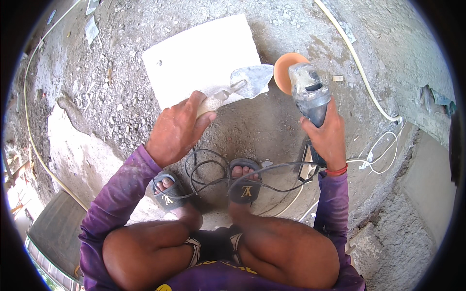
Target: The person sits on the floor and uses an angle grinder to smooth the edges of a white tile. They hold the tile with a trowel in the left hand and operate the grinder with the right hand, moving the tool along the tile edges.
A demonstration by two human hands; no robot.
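Ground (121, 53): 1 white slab (199, 53), lying flat. 1 angle grinder (309, 92), body gripped by right hand (327, 133), right of slab. 1 trowel (252, 80), handle gripped by left hand (177, 126), blade partly over slab's near right corner. 2 dark sandals (245, 192). 1 orange disc (284, 70) on grinder, edge at blade tip; contact unclear.

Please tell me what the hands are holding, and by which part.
The left hand holds a trowel by its pale handle; the right hand grips an angle grinder around its dark body.
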